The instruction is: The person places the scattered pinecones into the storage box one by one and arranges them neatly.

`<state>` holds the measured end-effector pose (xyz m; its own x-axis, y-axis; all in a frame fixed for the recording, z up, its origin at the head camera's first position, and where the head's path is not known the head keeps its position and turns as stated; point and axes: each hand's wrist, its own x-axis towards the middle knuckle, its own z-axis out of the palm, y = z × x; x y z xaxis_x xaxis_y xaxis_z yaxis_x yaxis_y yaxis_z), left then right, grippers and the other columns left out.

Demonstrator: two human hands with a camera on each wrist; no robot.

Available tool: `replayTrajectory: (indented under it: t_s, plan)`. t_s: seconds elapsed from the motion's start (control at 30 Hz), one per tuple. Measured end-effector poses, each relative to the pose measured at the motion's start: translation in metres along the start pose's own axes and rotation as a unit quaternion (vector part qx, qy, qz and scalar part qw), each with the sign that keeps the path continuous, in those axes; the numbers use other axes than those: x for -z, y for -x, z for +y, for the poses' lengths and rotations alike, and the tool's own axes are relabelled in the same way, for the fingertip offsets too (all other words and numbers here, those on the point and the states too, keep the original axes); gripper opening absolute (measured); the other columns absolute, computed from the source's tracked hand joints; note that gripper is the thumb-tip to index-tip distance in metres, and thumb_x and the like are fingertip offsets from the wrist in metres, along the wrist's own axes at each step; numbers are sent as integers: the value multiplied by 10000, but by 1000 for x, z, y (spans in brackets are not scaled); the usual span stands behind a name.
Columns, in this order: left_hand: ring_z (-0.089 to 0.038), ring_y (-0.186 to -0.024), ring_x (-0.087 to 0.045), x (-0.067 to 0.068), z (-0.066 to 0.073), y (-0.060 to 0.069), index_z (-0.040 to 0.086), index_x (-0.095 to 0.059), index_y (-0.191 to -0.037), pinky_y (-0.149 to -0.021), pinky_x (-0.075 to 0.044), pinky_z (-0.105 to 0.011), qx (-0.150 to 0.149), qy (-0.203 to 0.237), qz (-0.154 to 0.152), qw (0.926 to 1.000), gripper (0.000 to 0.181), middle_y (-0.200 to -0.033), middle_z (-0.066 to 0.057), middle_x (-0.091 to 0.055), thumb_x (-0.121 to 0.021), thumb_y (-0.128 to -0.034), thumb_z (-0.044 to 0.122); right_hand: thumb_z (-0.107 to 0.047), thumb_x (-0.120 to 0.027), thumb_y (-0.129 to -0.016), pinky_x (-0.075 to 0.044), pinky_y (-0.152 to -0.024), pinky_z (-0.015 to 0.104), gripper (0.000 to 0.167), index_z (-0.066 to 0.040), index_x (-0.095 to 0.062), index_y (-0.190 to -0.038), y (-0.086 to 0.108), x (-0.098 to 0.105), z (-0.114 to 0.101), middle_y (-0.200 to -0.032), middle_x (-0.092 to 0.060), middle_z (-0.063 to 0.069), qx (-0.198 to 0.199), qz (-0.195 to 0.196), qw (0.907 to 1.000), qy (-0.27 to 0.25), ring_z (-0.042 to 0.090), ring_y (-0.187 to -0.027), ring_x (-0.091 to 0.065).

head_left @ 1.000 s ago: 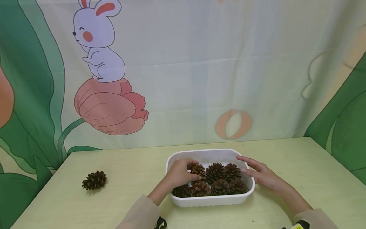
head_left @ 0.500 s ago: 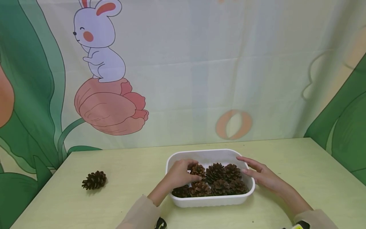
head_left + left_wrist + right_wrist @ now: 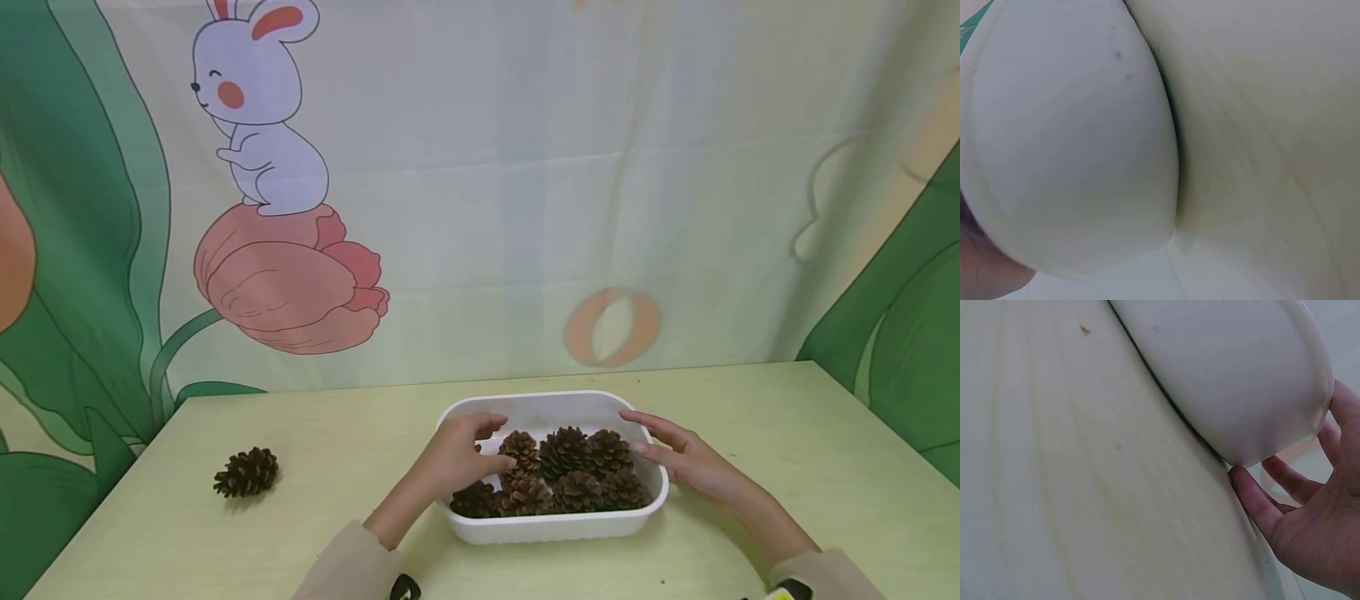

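Observation:
A white plastic tub (image 3: pixel 555 527) holds several brown pine cones in two rough rows. My left hand (image 3: pixel 453 457) hangs over the tub's left end, thumb and forefinger spread apart. Between their tips and the tub's middle sits one pine cone (image 3: pixel 521 450), with a gap to the forefinger. In the left wrist view part of my left hand (image 3: pixel 988 269) shows beyond the tub's wall. My right hand (image 3: pixel 701 467) holds the tub's right end, thumb and forefinger over the rim. The right wrist view shows other fingers (image 3: pixel 1257 500) against the outer wall near the base.
A single pine cone (image 3: pixel 247 472) lies on the pale yellow tabletop (image 3: pixel 345 467) to the left of the tub. Behind the table's back edge hangs a printed curtain (image 3: pixel 480 208) with a rabbit and a tulip.
My left hand has let go of the pine cone near the tub's middle and drawn back slightly left, its fingers parting. My right hand has kept its place on the tub.

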<state>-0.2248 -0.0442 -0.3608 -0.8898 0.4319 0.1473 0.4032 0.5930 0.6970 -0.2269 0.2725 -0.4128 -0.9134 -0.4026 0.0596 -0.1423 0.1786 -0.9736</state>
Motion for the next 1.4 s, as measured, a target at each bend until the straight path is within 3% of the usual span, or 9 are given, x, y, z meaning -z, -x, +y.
replayTrajectory:
  t_s: [0.37,0.9,1.4]
  plan:
    - [-316,-1081,-561,17,-4,15,-10,-565,-1205,-867,-506,-380,-118,152,486,9986,479,-1187,-156,-589,-718,-775,136,-170,-506,-940,-526,-773,275,469,-135,-379,-1390,2,1,-1,-1445,-109,315,11,-22,10000,-72,37,-1003,-514]
    - [-263,-1027,-594,43,-12,38,27,-618,-1142,-864,-508,-368,314,527,1298,9896,427,-1118,-118,-628,-748,-739,85,-169,-505,-941,-527,-765,271,470,-123,-378,-1390,0,0,-1,-1449,-106,309,61,-49,10000,-52,32,-1011,-505]
    - [-269,-1094,-558,76,-29,63,41,-576,-1207,-893,-490,-332,658,317,1474,9864,475,-1172,-144,-599,-729,-760,94,-174,-514,-936,-534,-761,293,464,-144,-395,-1383,0,0,-1,-1447,-105,312,5,-26,10000,-91,58,-1005,-513]
